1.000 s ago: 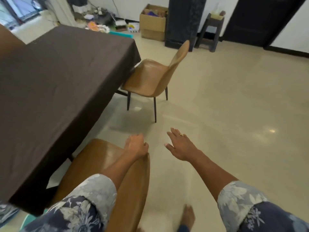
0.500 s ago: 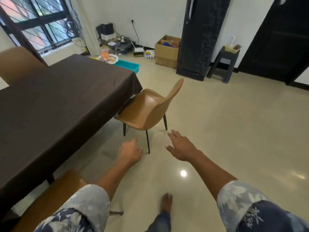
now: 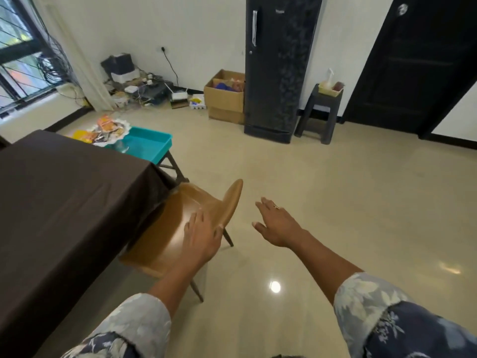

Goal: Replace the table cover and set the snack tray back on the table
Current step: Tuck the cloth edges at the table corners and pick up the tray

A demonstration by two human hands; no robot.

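Observation:
A dark brown cover (image 3: 64,192) lies spread over the table at the left. Beyond the table's far end a teal tray (image 3: 152,143) rests on a dark stand, with a white dish of snack packets (image 3: 108,129) at its left side. My left hand (image 3: 202,235) hovers with relaxed fingers over the back edge of a tan chair (image 3: 180,220) that is tucked at the table. My right hand (image 3: 277,223) is held out flat over the floor, holding nothing.
A black cabinet (image 3: 278,65) stands at the far wall, with a cardboard box (image 3: 224,99) to its left and a dark stool (image 3: 322,109) with a small basket to its right. Cables and devices clutter the corner. Shiny floor stretches to the right.
I have walked forward along the table. The near chair has dropped out of view, and the far chair and the teal tray are closer. My left hand has reached the far chair's back.

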